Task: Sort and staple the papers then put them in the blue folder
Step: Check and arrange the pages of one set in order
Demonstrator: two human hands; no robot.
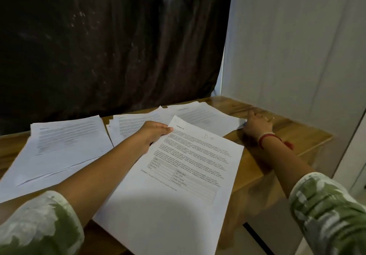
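Nearby, three paper piles [65,141] on table [287,131], left hand [152,133] pinching one sheet [178,175], right hand [257,124] grip unclear.

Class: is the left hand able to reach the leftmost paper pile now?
Probably yes: nothing stands between the left hand and the leftmost paper pile, though it grips a sheet.

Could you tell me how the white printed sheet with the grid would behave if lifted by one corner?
The white printed sheet with the grid looks thin, so it would probably droop. Pinched only by the left hand, it seems light. On the glossy wooden table, it may slide.
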